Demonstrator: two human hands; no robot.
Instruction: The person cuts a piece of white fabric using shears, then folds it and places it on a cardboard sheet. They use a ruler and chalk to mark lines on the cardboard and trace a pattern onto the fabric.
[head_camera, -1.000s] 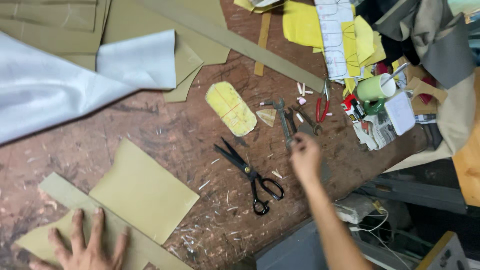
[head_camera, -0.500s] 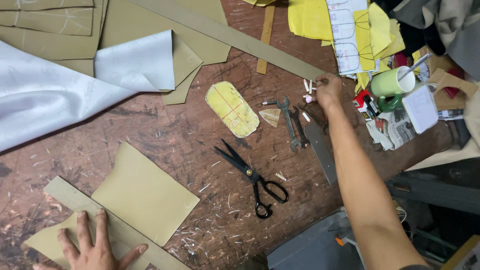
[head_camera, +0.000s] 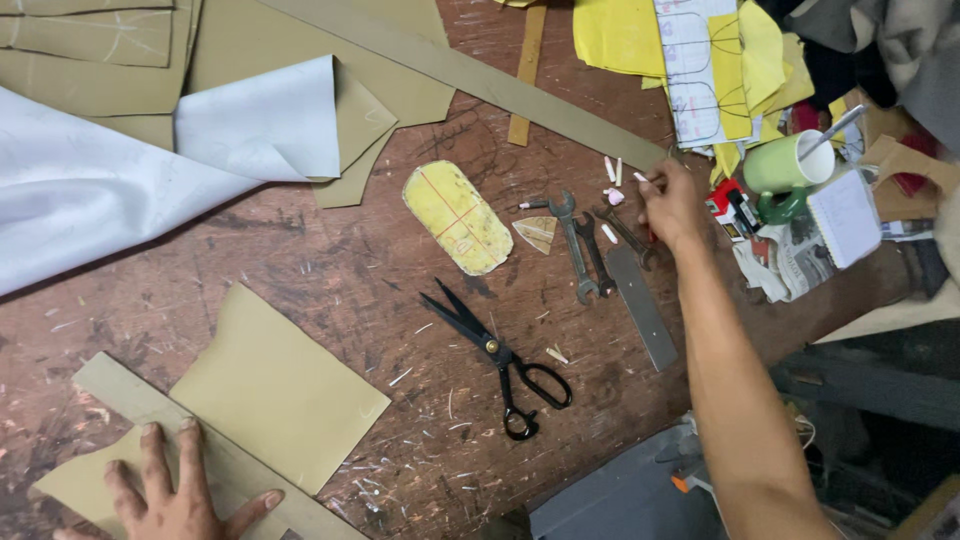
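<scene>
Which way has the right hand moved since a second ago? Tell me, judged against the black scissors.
Yes. The right hand has moved up the table, away from the black scissors, past the wrenches to the white chalk pieces.

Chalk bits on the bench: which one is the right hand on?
The right hand pinches the white chalk stick at its fingertips; the other chalk bits lie loose on the table to its left, untouched.

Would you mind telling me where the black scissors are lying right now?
In the head view the black scissors lie open on the worn table, centre-right, below the yellow oval pattern piece and left of the metal ruler.
</scene>
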